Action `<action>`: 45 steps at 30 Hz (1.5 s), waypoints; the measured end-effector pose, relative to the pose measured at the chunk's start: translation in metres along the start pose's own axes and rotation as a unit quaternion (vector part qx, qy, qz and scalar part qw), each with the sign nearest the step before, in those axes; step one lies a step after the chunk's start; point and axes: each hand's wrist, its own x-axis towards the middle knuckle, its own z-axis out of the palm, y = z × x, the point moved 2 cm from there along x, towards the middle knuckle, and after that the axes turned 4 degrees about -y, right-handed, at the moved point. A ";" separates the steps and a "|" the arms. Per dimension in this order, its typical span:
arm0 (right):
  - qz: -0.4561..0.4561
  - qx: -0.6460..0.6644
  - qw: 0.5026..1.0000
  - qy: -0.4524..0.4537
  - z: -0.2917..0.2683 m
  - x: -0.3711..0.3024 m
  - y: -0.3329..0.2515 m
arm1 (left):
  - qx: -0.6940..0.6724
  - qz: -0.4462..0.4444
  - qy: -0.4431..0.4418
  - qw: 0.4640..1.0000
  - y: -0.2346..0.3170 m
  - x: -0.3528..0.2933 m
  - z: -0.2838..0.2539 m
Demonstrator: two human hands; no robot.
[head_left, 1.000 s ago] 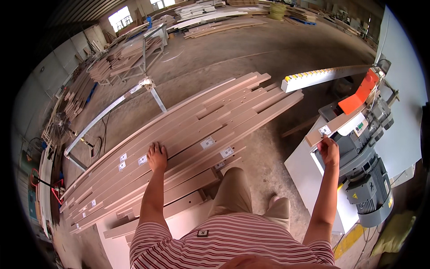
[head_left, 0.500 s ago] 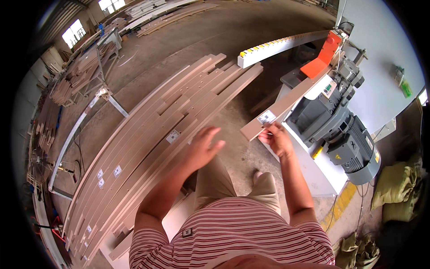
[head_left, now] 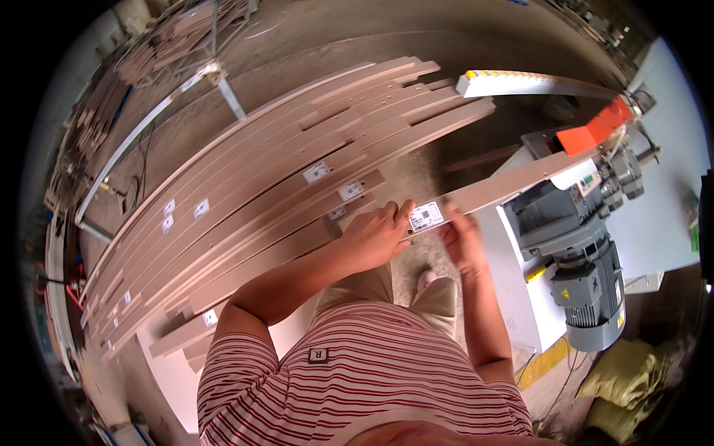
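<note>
Fingers of the left hand (head_left: 375, 236) pinched the end of a long, flat brown board (head_left: 506, 183) reaching the bent orange plate (head_left: 595, 135); the right hand (head_left: 462, 241) blurred, its grip untellable. A loose pinch risked dropping the board.

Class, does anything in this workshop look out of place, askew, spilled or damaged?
Nothing looks spilled or broken; the labelled board in the left hand shows no obvious damage. The untidiest spot is the spread of boards on the left: their ends are staggered rather than flush, perhaps simply because lengths differ.
</note>
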 end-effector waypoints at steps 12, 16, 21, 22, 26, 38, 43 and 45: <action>-0.096 0.024 0.991 0.092 -0.073 0.071 -0.039 | 0.070 -0.374 -0.136 0.915 -0.129 -0.232 -0.038; 0.032 -0.048 0.998 -0.025 0.011 0.063 0.058 | 0.105 -0.327 -0.016 0.939 -0.132 -0.254 0.005; 0.238 -0.101 0.943 -0.209 0.069 0.028 0.131 | 0.109 -0.404 -0.043 0.907 -0.163 -0.266 0.031; 0.253 -0.140 0.933 -0.213 0.068 0.023 0.133 | 0.151 -0.427 -0.018 0.891 -0.172 -0.282 0.032; 0.245 -0.241 0.919 -0.192 -0.001 0.023 0.132 | 0.208 -0.478 0.073 0.850 -0.202 -0.365 0.072; 0.255 -0.254 0.932 -0.045 -0.129 0.000 0.145 | 0.173 -0.476 0.192 0.841 -0.209 -0.361 0.075; 0.013 -0.591 0.806 -0.013 -0.224 -0.003 0.193 | 0.207 -0.398 0.235 0.862 -0.230 -0.302 0.042; -0.068 -0.706 0.705 0.005 -0.234 -0.014 0.198 | 0.225 -0.388 0.283 0.848 -0.251 -0.274 0.033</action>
